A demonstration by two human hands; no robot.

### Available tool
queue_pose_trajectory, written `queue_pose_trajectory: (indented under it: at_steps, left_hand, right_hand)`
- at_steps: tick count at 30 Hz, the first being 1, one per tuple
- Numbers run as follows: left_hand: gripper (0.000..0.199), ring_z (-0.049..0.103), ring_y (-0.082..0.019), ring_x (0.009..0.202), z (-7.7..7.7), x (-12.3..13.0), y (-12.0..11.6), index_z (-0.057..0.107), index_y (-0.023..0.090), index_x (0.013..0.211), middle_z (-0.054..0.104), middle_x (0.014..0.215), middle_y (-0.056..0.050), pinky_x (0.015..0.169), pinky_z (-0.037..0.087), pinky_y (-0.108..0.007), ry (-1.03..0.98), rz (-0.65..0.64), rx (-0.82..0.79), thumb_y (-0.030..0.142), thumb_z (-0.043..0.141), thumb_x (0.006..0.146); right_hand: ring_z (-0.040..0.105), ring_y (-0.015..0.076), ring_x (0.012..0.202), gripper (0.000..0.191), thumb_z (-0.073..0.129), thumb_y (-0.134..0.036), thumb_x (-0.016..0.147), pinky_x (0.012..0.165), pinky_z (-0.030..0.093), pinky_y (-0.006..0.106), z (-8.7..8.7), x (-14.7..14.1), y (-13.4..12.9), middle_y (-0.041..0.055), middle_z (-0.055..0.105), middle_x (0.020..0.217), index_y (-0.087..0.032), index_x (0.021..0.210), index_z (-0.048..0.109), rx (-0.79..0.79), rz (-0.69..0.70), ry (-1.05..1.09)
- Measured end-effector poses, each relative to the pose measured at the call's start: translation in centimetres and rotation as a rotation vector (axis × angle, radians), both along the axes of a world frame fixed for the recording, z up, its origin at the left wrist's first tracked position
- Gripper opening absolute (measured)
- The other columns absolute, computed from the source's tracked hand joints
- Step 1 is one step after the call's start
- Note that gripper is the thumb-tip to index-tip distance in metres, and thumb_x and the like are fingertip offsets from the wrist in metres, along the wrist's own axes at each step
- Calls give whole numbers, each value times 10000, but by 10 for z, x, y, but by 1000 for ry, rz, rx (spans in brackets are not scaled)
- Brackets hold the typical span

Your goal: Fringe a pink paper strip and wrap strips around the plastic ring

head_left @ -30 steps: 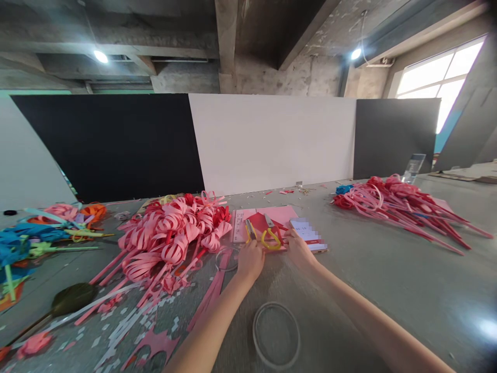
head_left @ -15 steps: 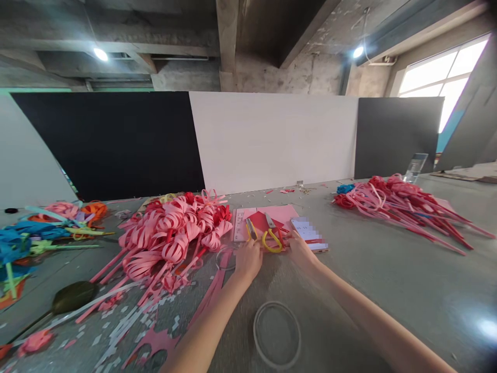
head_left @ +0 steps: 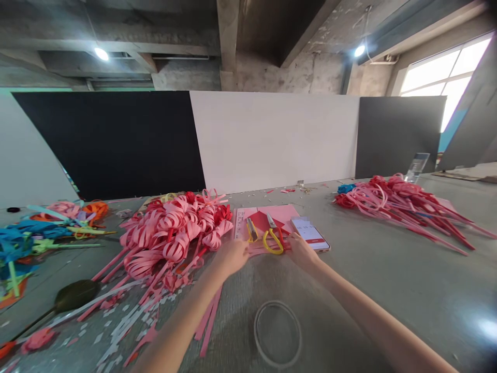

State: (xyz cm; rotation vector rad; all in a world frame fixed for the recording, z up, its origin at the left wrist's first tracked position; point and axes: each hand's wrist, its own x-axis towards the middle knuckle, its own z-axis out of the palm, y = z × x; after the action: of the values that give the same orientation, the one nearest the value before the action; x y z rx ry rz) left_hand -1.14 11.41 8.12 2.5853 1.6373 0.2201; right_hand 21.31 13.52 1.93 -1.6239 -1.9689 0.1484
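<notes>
My left hand (head_left: 233,256) is closed, its fingertips at the left end of a pink paper strip (head_left: 257,252) along the front edge of a stack of pink paper (head_left: 286,211). My right hand (head_left: 303,252) is closed at the strip's other end, beside a phone (head_left: 311,233). Both pinches are partly hidden by the fingers. On the stack, between my hands, lie yellow-handled scissors (head_left: 273,241) and a yellow utility knife (head_left: 252,229), over a darker red sheet (head_left: 259,218).
Pink paper-strip flowers (head_left: 171,238) are piled left of the stack; more red and pink ones (head_left: 399,199) lie at the right. A clear round ring (head_left: 277,334) rests in front. Paper scraps (head_left: 120,331) litter the left, near a dark green leaf shape (head_left: 75,295) and blue strips (head_left: 19,238).
My left hand has moved left, away from the knife, uncovering its yellow handle and more of the strip. My right hand has stayed nearly in place.
</notes>
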Motion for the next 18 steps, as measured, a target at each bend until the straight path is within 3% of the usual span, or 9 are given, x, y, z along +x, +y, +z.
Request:
queue_pose_trajectory:
  at_steps: [3,6,13,18]
  left_hand:
    - [129,572,-143,695,18,-28,-5,611,199,766,623,746,4,617,386,-213,13,-35,-160,192,498,705]
    - [126,563,-125,636,25,-51,-10,616,189,712,622,678,19,554,371,-186,31,-12,-292,173,506,652]
    - [93,552,-127,495,14,-68,-13,536,172,521,521,446,43,461,392,-187,39,128,-555,98,493,556]
    - [152,565,-136,469,6,-63,-13,457,166,480,500,404,46,469,454,-217,0,210,-714,45,483,568]
  right_hand:
    - [525,195,821,174,452,-59,646,688,384,269,11,-3,-5,107,556,897,-121,768,559,-4,11,-72]
    - [523,197,851,175,475,-86,678,717,381,270,21,-11,-12,108,550,933,-126,820,568,-5,48,-119]
    - [527,157,903,183,471,-117,747,783,381,242,41,-42,-43,45,558,984,-187,865,592,2,264,-187]
    - [502,160,969,208,424,-216,825,861,359,279,35,-82,-79,43,574,1013,-202,963,579,63,624,-233]
